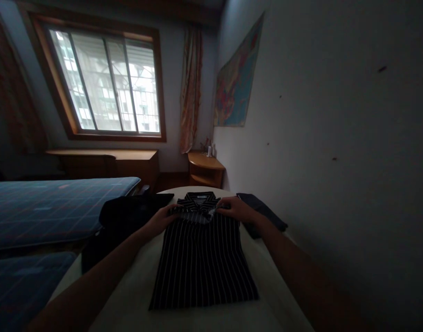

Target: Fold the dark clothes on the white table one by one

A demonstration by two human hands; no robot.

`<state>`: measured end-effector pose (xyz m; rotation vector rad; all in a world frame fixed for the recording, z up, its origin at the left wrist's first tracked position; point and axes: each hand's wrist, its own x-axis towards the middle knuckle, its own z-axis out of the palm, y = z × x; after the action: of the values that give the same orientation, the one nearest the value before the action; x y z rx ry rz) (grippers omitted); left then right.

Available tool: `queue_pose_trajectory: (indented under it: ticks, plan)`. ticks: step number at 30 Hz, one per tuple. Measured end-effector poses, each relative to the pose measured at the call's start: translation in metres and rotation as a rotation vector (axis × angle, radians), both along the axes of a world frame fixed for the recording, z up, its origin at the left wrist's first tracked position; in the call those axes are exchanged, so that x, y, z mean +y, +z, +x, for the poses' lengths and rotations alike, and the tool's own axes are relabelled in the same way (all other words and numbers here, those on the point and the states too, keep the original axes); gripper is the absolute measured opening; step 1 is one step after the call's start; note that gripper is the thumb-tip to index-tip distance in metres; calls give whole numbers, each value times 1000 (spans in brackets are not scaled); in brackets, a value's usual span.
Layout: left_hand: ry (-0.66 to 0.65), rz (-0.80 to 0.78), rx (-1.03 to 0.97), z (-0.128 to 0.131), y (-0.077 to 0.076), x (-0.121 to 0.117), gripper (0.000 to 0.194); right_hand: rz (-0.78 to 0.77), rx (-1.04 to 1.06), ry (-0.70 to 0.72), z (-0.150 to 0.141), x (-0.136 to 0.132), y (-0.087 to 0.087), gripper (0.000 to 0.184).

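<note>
A black shirt with thin white stripes point(202, 263) lies flat on a pale round table point(128, 299), its collar at the far end and its body stretching toward me. Near the collar, my left hand point(163, 217) has its fingers closed on the fabric at the left shoulder. Opposite it, my right hand point(236, 208) pinches the cloth at the right shoulder. Between the two hands a bit of the lighter inner side of the fabric shows, slightly rumpled. The fingertips of both hands are partly lost in the dark cloth.
Dark clothing point(128, 214) lies heaped on the table's left side. A folded dark garment point(261, 212) rests at the right, near the white wall point(329, 115). Left of the table is a bed with a blue plaid cover point(59, 207). A wooden corner stand point(206, 161) is behind.
</note>
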<state>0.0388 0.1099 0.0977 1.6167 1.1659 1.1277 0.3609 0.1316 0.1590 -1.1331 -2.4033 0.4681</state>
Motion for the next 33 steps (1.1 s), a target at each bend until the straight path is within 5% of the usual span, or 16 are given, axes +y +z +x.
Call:
queue_pose_trajectory:
  ticks: [4,7,16,20,24,28,33]
  plan:
    - [32,-77,7,0,-45,7,80,-58,-109,-34,-4,19,-50,24]
    - [61,-19,2,-4,-59,7,91,-60,-141,-64,-5,23,-71,23]
    - [296,-119,30,-1,-59,22,63,153,-80,-321,-17,9,-59,29]
    - [370,45,144,0,-55,-5,58,223,-106,-70,-22,-38,-59,17]
    - [47,379,491,-2,-37,-67,25,132,-179,276,-17,-100,-60,30]
    - [-438,451,727,0,-26,-128,39,92,-243,366,-6,-142,-66,53]
    - [-438,519,924,6,-37,-149,24,175,-411,246,-8,-159,-83,20]
